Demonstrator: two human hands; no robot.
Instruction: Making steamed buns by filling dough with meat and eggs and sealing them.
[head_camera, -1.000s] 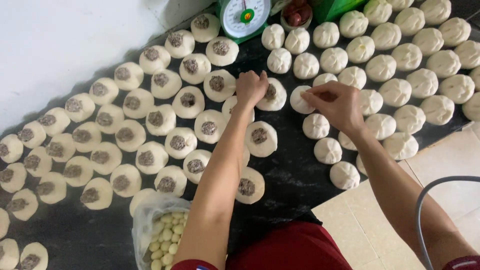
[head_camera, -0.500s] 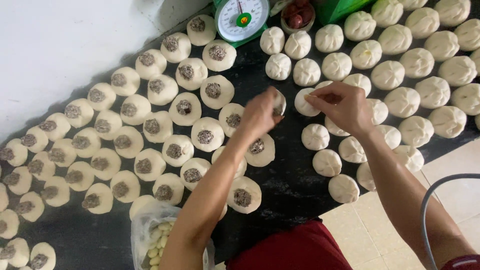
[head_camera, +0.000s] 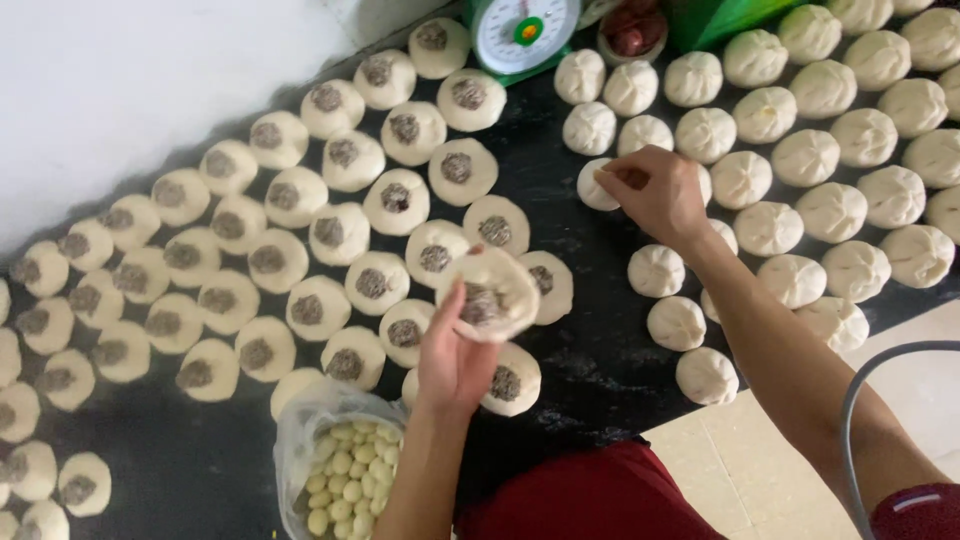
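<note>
1. Dark worktop (head_camera: 590, 330) carries rows of dough pieces.
2. Left hand (head_camera: 455, 355) grips a filled dough round (head_camera: 487, 292), fingers curled under it, centre frame.
3. Right hand (head_camera: 650, 190), at one o'clock, pinches a sealed bun (head_camera: 597, 186), fingertips together.
4. Best kept level, so the filling stays centred.

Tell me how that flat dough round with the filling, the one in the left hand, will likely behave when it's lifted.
The dough round in the left hand probably flops: its edge appears to sag past the fingers. The dark filling sits as a loose mound in the middle, so tilting may spill it. It looks soft and easy to tear.
</note>
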